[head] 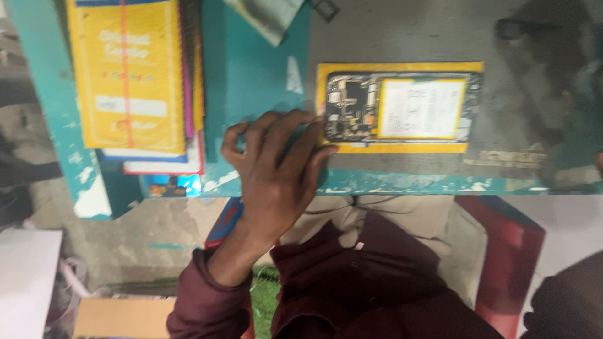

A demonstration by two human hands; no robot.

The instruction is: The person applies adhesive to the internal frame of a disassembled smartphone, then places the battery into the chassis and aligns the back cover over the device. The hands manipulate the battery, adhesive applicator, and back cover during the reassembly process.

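- While its palm faces down over the near edge of the bench, the left hand [273, 166] spreads its fingers loosely and clasps nothing; the fingertips [312, 135] rest on the left end of the opened black smartphone [402, 108], back cover off.
- That phone lies flat just to the right of the hand, long side parallel to the bench's near edge, its circuit board toward the hand and a white-and-yellow battery across its middle.
- Under the phone sits a yellow rectangular sheet [399, 148], which shows as a border all round it.
- This sheet lies on the grey worn bench top [402, 37] with chipped teal paint along its near edge.
- At the bench's left edge, well apart from the phone, lies a stack of yellow printed packets [129, 75] over pink and white ones.
- No right hand shows in the head view.
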